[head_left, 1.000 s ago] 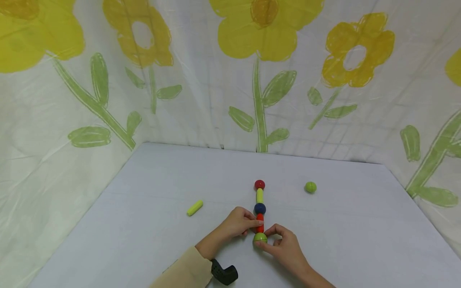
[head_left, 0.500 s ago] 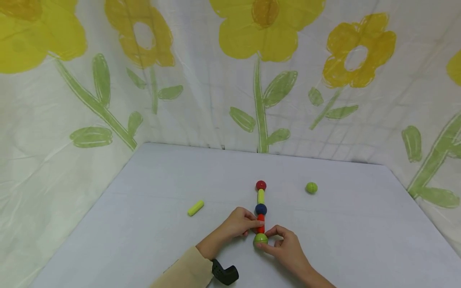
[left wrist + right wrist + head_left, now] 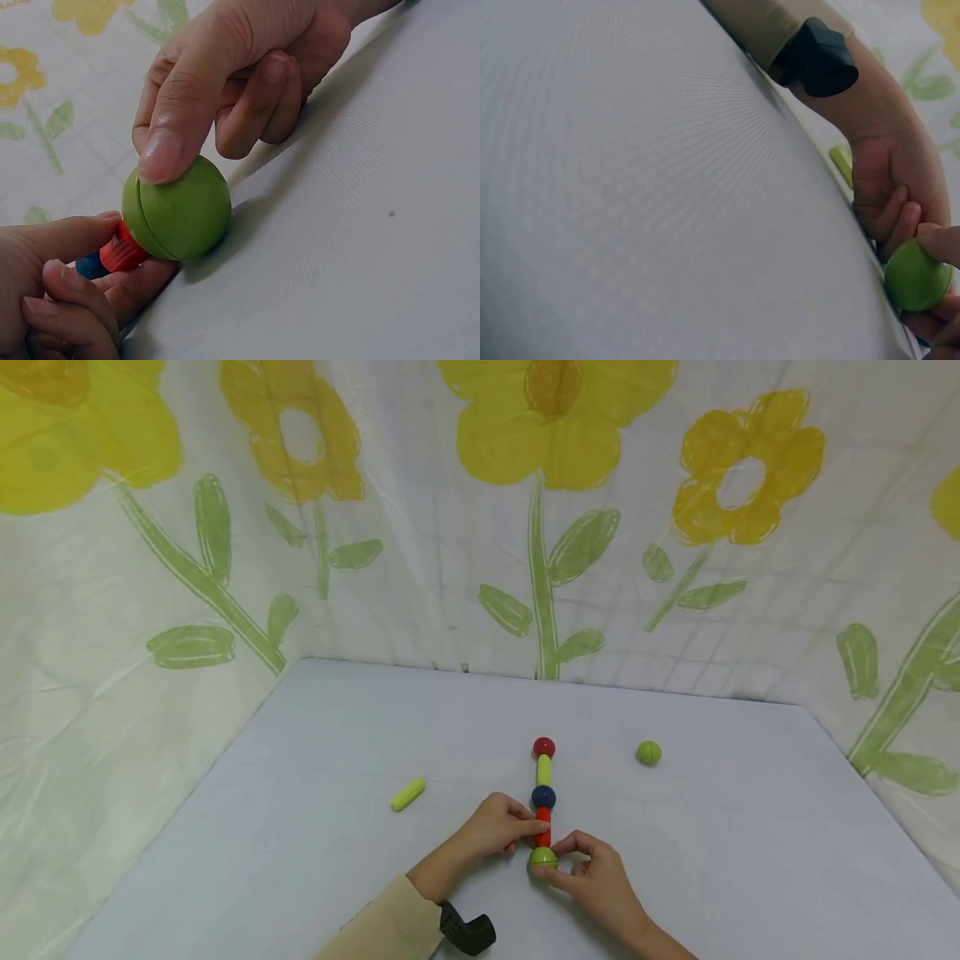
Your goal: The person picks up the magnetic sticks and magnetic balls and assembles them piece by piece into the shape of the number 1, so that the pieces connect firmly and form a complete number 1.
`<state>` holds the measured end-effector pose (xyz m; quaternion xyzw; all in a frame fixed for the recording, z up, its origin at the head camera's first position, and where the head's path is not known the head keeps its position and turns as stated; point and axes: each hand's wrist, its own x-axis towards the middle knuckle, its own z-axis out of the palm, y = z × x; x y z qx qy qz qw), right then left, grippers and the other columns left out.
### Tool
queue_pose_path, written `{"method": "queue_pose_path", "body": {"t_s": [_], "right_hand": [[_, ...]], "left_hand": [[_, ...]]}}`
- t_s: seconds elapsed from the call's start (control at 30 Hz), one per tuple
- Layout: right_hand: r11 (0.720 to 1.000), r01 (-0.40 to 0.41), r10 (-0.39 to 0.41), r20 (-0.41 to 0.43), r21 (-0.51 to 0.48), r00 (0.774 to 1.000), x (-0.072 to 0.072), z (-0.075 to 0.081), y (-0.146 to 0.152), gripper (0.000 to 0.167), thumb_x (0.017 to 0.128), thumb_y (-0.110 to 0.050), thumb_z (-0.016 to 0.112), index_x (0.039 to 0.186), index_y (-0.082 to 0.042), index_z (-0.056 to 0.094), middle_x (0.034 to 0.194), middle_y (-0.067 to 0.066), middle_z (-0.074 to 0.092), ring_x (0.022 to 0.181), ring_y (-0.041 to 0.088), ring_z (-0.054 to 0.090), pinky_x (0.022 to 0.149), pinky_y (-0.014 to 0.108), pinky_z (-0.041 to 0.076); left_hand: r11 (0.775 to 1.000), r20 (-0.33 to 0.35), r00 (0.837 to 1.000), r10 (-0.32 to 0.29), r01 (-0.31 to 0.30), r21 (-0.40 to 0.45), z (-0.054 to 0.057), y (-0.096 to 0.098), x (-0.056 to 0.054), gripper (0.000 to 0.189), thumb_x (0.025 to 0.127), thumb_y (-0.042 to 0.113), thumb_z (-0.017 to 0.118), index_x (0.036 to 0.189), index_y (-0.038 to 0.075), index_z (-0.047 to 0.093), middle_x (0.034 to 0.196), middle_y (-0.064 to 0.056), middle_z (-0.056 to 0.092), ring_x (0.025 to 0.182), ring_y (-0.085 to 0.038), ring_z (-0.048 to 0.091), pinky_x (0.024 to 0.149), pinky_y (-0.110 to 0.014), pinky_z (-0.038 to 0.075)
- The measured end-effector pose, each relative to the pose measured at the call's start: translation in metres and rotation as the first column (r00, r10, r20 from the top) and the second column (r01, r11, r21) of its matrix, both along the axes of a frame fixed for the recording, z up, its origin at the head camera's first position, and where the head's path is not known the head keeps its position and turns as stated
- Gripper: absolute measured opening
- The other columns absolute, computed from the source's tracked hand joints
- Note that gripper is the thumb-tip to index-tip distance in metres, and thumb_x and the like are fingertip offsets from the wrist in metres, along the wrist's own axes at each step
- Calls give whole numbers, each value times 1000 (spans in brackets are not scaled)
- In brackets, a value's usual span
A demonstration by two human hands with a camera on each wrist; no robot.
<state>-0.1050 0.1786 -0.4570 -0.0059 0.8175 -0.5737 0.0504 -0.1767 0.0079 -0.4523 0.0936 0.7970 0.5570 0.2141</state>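
A line of joined pieces lies on the table: a red ball (image 3: 543,747) at the far end, a yellow rod (image 3: 543,770), a blue ball (image 3: 543,797), a red rod (image 3: 543,835) and a green ball (image 3: 543,859) nearest the person. My left hand (image 3: 492,827) pinches the red rod between thumb and fingers. From the right, my right hand (image 3: 595,877) holds the green ball, thumb on its near side. In the left wrist view the green ball (image 3: 184,210) sits against the end of the ribbed red rod (image 3: 124,253), a groove running round it.
A loose yellow rod (image 3: 408,795) lies to the left on the white table (image 3: 315,860). Farther back on the right is another green ball (image 3: 648,752). A black wrist device (image 3: 468,930) sits at the left sleeve. Behind the table hangs a flower-painted sheet (image 3: 420,527).
The whole scene has shifted very slightly in the head view. Both hands keep their holds on the red rod and the green ball.
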Motion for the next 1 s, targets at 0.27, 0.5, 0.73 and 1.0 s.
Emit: {"method": "queue_pose_path", "body": {"t_s": [0.27,0.5,0.73,1.0], "right_hand": [[1000,-6,6,14,3,1000,-1,-1,1,31,75,-17,85,95,-3,65,96,6,63,41,5,33,43,18,26],[1000,-7,7,46,1,999,-1,-1,1,33,76,-18,84,98,-2,65,94,3,62,41,7,35,44,19,27],[1000,-9,9,36,0,999,0,0,0,34,76,-19,85,96,-2,65,93,4,62,43,7,35,44,18,27],[1000,0,-1,46,7,999,-1,-1,1,34,74,-21,85,95,-3,65,93,4,61,43,7,34,45,18,27]], "left_hand": [[1000,-26,1000,4,-4,16,5,-9,-6,18,88,20,73,88,2,74,68,-3,69,43,-8,41,44,-18,31],[1000,-80,997,7,-7,0,19,-20,-11,20,89,21,73,95,3,73,76,-3,71,50,-11,45,49,-21,35],[998,-194,981,20,-31,-58,33,-39,-19,27,88,22,73,106,2,70,85,-1,69,63,-14,54,55,-25,45],[990,-264,962,68,-98,-103,46,-63,-26,32,85,18,77,109,-1,68,91,-2,69,80,-18,59,57,-28,48]]}}
